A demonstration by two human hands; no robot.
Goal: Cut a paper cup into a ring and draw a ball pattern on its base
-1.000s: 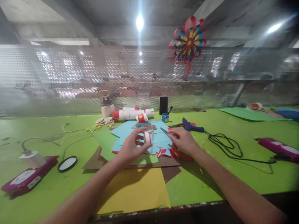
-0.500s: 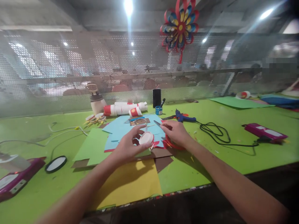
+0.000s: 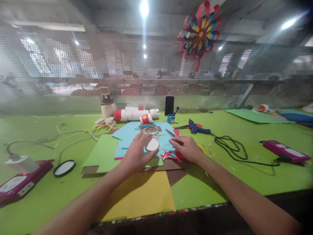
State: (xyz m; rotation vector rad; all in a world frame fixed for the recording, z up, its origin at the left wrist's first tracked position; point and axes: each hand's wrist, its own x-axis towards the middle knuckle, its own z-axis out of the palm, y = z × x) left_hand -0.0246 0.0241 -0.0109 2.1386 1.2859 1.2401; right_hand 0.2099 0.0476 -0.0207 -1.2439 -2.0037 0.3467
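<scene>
The left hand's [image 3: 137,152] fingers are gripping a white disc [image 3: 152,144] near its edge, seemingly so its face is lying uncovered — the right hand's [image 3: 187,148] are clasping scissors [image 3: 170,133], blades pointing away, likely for safety. Both are hovering above blue paper [image 3: 126,132] on the desk [image 3: 36,130].

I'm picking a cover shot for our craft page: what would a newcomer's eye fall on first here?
Probably the large red, blue and yellow looped flower decoration, high up and right of centre. Next might come the bare left hand, near mid-picture, holding a round white piece, and the bare right hand opposite, holding a pointed grey metal blade, both over the bright green table.
</scene>
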